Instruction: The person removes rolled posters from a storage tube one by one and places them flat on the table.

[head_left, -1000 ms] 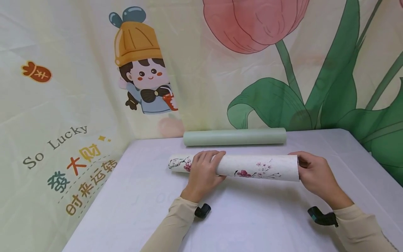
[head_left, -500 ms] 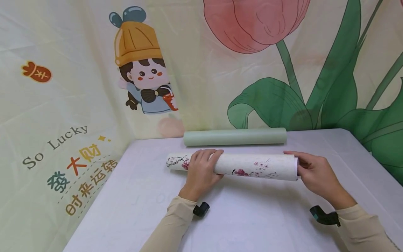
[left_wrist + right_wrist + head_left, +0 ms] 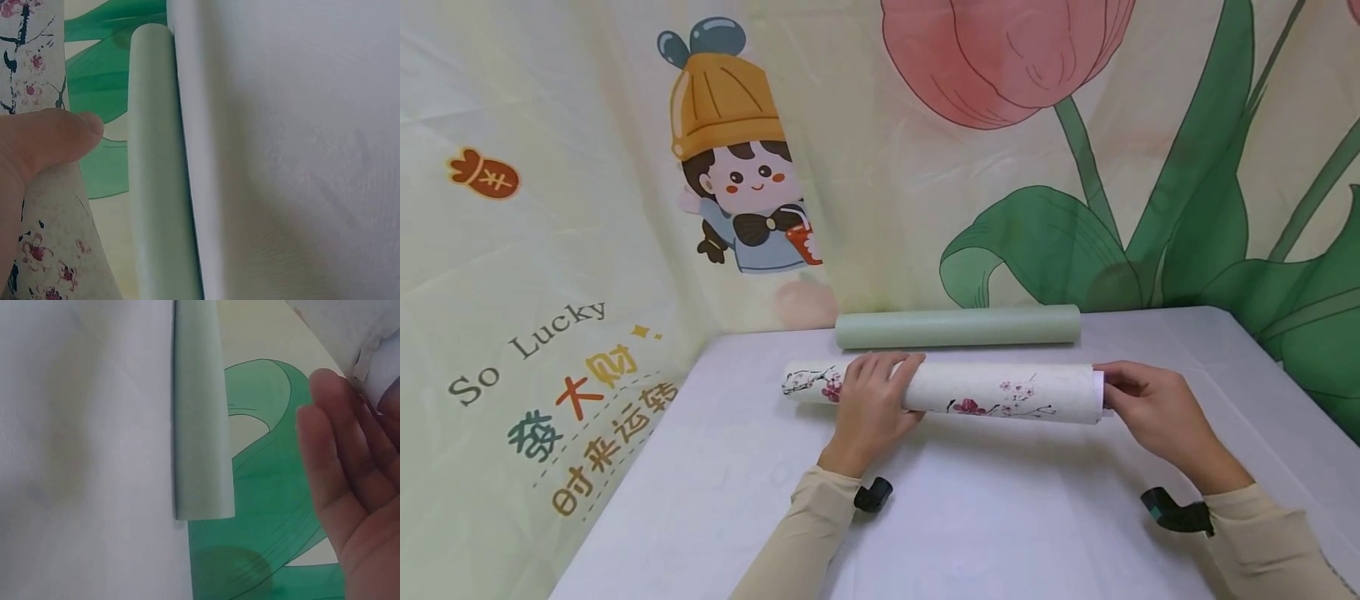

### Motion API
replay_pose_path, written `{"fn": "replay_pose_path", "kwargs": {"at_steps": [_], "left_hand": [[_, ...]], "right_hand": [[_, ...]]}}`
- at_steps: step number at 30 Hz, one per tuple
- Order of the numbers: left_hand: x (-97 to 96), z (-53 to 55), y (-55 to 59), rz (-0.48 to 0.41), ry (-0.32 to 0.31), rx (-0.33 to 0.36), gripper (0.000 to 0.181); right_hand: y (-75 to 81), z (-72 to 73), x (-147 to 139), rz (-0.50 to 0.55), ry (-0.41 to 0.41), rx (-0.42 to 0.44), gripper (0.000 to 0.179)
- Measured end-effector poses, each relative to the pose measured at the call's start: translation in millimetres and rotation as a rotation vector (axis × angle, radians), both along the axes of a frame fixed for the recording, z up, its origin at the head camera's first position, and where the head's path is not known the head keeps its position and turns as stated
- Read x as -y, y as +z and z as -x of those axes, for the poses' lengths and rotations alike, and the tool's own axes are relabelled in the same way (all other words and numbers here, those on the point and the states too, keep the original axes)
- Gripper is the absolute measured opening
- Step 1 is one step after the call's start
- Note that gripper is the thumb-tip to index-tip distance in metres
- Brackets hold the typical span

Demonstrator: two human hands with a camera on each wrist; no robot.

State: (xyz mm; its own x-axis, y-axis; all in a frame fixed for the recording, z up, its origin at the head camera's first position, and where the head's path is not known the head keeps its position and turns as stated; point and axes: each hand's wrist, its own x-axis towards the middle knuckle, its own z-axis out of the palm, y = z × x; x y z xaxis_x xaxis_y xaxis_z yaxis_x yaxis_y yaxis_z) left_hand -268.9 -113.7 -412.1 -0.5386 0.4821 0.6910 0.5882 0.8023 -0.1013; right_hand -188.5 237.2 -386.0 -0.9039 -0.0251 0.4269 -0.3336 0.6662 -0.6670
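A white paper roll printed with pink blossoms on dark branches (image 3: 1000,392) lies level above the white-covered table in the head view. My left hand (image 3: 876,408) grips it left of its middle, and the left wrist view shows the thumb (image 3: 62,134) pressed along the printed paper. At the roll's right end a narrow white inner layer (image 3: 1098,392) sticks out. My right hand (image 3: 1161,421) pinches at that end, its fingertips partly hidden by the paper. In the right wrist view its fingers (image 3: 350,444) lie beside a ragged paper edge (image 3: 369,356).
A plain pale green roll (image 3: 958,327) lies along the table's (image 3: 970,517) back edge, behind the printed roll. A cloth backdrop with a tulip (image 3: 1011,58) and a cartoon figure hangs behind. Each wrist wears a small black camera (image 3: 874,495).
My left hand has shifted slightly left together with the printed roll. My right hand has moved a little rightwards, and more of the white inner layer shows at the right end.
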Motion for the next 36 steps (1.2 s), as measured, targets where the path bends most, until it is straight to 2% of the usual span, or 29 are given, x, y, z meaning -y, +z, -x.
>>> {"fn": "replay_pose_path", "kwargs": {"at_steps": [5, 17, 30, 36], "left_hand": [[0.8, -1.6, 3.8, 0.005, -0.001, -0.001, 0.067], [0.4, -6.0, 10.5, 0.057, 0.022, -0.023, 0.072], [-1.3, -5.7, 12.5, 0.055, 0.026, -0.010, 0.073], [4.1, -2.8, 9.0, 0.063, 0.065, -0.006, 0.073]], "right_hand": [[0.8, -0.3, -0.9, 0.003, -0.030, 0.006, 0.019], [1.0, 1.4, -6.5, 0.011, -0.047, 0.010, 0.015], [3.3, 1.8, -5.8, 0.054, -0.042, -0.001, 0.017], [1.1, 1.5, -12.1, 0.086, -0.072, -0.004, 0.018]]}}
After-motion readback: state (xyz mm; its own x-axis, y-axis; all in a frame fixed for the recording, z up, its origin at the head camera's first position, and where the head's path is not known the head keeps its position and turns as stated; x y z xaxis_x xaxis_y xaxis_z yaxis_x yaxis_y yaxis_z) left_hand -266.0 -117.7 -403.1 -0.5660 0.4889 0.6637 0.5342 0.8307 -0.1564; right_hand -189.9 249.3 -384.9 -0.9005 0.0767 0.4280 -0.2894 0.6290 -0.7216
